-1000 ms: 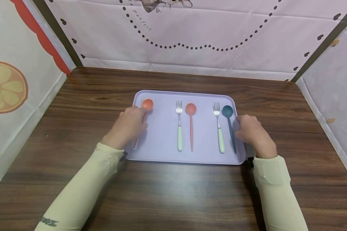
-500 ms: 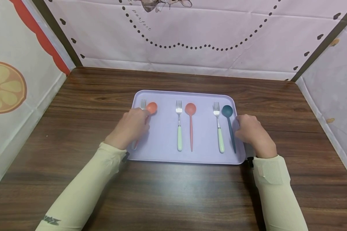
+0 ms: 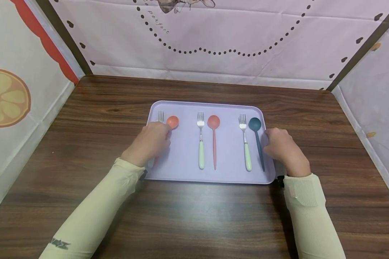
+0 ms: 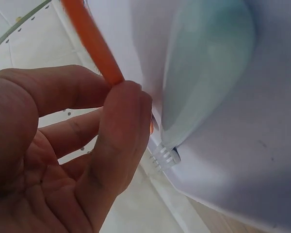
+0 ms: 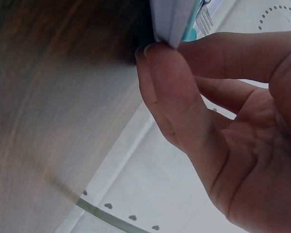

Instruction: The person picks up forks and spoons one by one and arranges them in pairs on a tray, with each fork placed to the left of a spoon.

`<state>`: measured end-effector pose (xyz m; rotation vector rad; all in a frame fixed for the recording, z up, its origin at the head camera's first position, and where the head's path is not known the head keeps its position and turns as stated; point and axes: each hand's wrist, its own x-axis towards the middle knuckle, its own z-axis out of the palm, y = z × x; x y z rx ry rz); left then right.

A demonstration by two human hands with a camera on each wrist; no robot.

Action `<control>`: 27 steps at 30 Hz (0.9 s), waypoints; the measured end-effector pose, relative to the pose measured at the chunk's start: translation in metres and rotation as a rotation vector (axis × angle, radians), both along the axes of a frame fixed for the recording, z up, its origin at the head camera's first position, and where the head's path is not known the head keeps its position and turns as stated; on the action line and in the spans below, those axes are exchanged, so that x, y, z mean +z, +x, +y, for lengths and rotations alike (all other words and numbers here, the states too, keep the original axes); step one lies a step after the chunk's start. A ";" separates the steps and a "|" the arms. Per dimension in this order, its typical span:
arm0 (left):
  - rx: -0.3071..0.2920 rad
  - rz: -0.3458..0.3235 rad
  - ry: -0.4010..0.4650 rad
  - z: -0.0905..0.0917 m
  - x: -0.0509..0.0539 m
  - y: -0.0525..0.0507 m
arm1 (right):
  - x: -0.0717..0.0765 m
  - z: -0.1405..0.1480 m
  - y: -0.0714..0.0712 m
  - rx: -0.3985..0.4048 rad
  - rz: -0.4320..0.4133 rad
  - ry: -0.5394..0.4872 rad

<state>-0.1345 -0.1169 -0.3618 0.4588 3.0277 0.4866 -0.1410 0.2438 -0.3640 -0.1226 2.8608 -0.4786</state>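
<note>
In the head view a lavender tray point(image 3: 183, 160) bears forks and spoons. At its left end my left hand point(image 3: 149, 142) pinches the handle of an orange spoon point(image 3: 173, 122) between thumb and fingers. The left wrist view shows this orange handle point(image 4: 94, 43) between the fingertips, beside a fork's thick pale handle point(image 4: 208, 68). That fork's tines point(image 3: 161, 117) lie just left of the spoon's bowl; my hand hides much of both. My right hand point(image 3: 283, 149) grips the tray's right rim, which the right wrist view shows between thumb and fingers.
Mid-tray lie a green-handled fork point(image 3: 201, 154) and a coral spoon point(image 3: 214, 144). Farther right are another such fork point(image 3: 247, 156) and a dark teal spoon point(image 3: 255, 124), close to my right hand. The tray lies on a brown wooden table point(image 3: 194, 223) with printed cloth walls point(image 3: 246, 28) around.
My left hand has moved a little to the right and toward me with the orange spoon, whose bowl now sits apart from the left fork. The right hand and tray have stayed put.
</note>
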 end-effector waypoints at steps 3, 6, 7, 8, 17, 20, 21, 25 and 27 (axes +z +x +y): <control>0.000 -0.017 -0.005 0.001 0.000 0.000 | 0.001 0.000 0.000 0.004 -0.002 -0.006; -0.013 -0.034 -0.011 0.001 0.000 -0.001 | 0.001 0.001 0.000 0.004 -0.001 -0.011; -0.019 -0.037 -0.010 0.001 -0.001 -0.001 | 0.001 0.001 0.000 0.003 -0.003 -0.014; -0.026 -0.041 -0.008 0.000 -0.001 -0.001 | 0.001 0.001 0.000 0.002 -0.002 -0.016; -0.094 0.006 0.007 -0.007 -0.001 0.006 | 0.003 0.000 0.001 0.007 -0.002 -0.017; -0.137 0.055 0.004 -0.011 0.001 0.013 | 0.003 0.000 0.001 0.005 -0.001 -0.016; -0.156 0.068 -0.005 -0.013 0.002 0.015 | 0.003 0.000 0.001 0.004 -0.001 -0.015; -0.240 0.116 -0.089 -0.018 0.003 0.021 | 0.002 0.000 0.001 -0.001 -0.007 -0.008; -0.279 0.126 -0.133 -0.019 0.003 0.023 | 0.002 0.000 0.001 -0.003 -0.011 -0.007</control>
